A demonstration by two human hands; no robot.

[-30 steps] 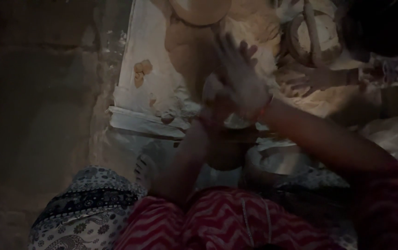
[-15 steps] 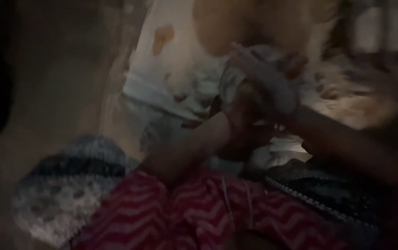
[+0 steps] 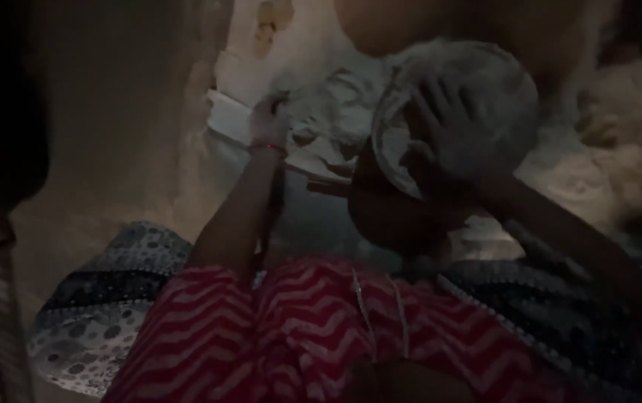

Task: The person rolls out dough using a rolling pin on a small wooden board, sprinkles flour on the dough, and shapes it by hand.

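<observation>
Right hand (image 3: 451, 130) spreads flat over the pale floury dough disc (image 3: 455, 112), supporting it; left hand (image 3: 268, 123), beside the disc, grip unclear.

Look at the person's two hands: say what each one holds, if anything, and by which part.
The right hand lies spread on the flat face of a pale round disc, seemingly supporting it. The left hand rests on the white cloth; whether it grips anything cannot be told.
</observation>
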